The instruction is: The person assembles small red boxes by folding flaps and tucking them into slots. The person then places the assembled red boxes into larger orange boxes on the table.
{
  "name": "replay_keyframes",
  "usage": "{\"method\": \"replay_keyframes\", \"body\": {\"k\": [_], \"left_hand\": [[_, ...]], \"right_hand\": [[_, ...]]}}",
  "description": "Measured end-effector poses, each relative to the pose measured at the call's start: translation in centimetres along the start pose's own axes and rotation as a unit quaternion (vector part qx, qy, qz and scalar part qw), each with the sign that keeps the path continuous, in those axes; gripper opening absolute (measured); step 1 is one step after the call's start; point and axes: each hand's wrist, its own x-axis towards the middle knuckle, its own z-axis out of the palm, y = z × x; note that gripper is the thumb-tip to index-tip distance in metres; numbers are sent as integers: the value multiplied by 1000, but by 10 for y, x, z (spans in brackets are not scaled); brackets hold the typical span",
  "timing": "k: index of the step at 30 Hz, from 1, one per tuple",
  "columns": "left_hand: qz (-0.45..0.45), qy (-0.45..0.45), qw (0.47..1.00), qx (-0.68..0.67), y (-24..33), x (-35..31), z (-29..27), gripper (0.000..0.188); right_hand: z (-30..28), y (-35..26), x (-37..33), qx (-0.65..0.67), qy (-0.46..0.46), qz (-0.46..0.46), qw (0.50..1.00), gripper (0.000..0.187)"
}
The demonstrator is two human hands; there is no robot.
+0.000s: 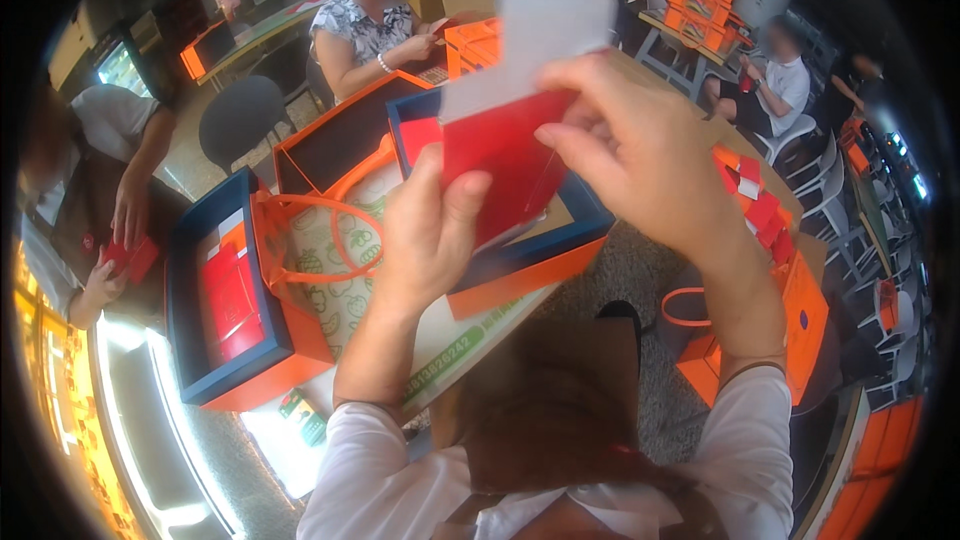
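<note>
In front of me I hold up a red folding carton (500,165), its pale grey inner flap (555,30) standing upright at the top. My left hand (428,230) grips the carton's lower left side, the thumb lying across its red face. My right hand (625,125) is closed at the upper right edge, thumb and forefinger pinching the carton there. Beneath the carton sits an open orange box with a dark blue rim (535,265), partly hidden by my hands. A similar blue-rimmed box (290,325) to the left holds red cartons (230,300).
An orange strap handle (330,275) loops over the patterned table top (350,325). An orange bag (800,325) and red cartons (765,215) lie at the right. One person (130,200) handles a red carton at the left; another (385,45) sits across the table.
</note>
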Motion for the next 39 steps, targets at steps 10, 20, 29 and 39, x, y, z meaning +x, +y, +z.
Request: {"method": "replay_keyframes", "body": {"k": [10,20,29,39], "left_hand": [[-1,-108,988,-110,-6,-6,6,60],[-48,-314,927,-199,32,-5,8,142],[-145,-385,890,-197,87,-47,33,139],[-258,-354,877,-199,62,-70,81,132]], "right_hand": [[-15,10,-17,83,-92,69,990,22],[-70,-31,-65,37,-69,-1,997,40],[-87,-41,-146,114,-59,86,988,31],[-98,-12,-220,125,-63,108,984,41]]}}
